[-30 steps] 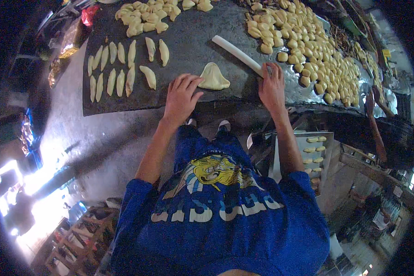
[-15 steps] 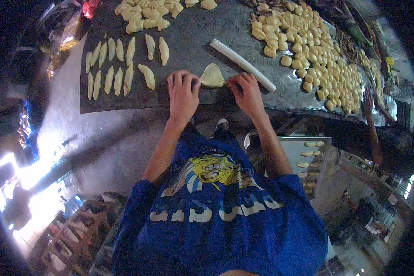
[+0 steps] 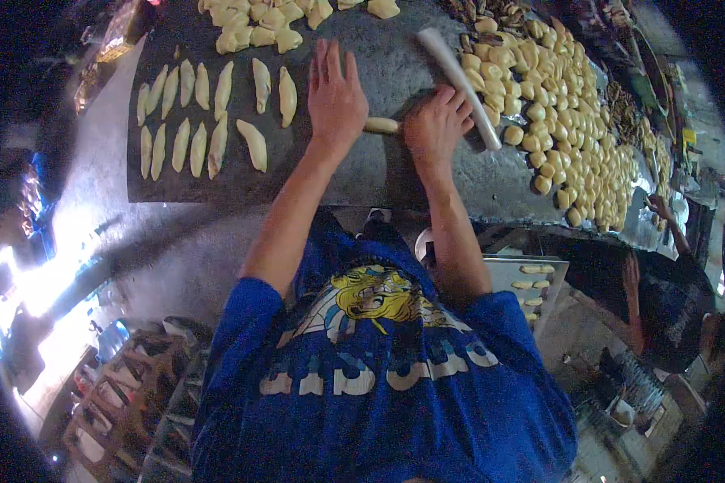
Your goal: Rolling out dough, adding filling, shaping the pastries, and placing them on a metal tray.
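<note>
Two bare hands over one flat, dark grey tabletop (image 3: 242,189). Left hand (image 3: 337,101): palm down, quite flat, with fingers stretched toward the far side. Right hand (image 3: 437,125): also palm down, with fingers slightly bent and spread, pointing far and to the right. Between both hands, one short, pale yellow roll of dough (image 3: 383,125), lying crosswise; full length impossible to see, because of the hands at both ends.

Just to the right of the right hand, one smooth, white, round rod (image 3: 461,88), slanting from far left to near right; contact with the fingertips not possible to tell.

On the left, fourteen slim, pointed, pale dough pieces in two rows: eight in the far row (image 3: 202,86), six in the near row (image 3: 199,149). Beyond these, one heap of soft, pale, overlapping dough pieces (image 3: 262,36), not exactly countable. On the right, very many round, yellowish dough balls (image 3: 556,121), set closely together, too many for a count.

At near right, lower than the tabletop, one light grey tray (image 3: 499,278) with at least five small, oblong, pale pieces (image 3: 533,303). Farther right, two hands of one other person (image 3: 659,208).
</note>
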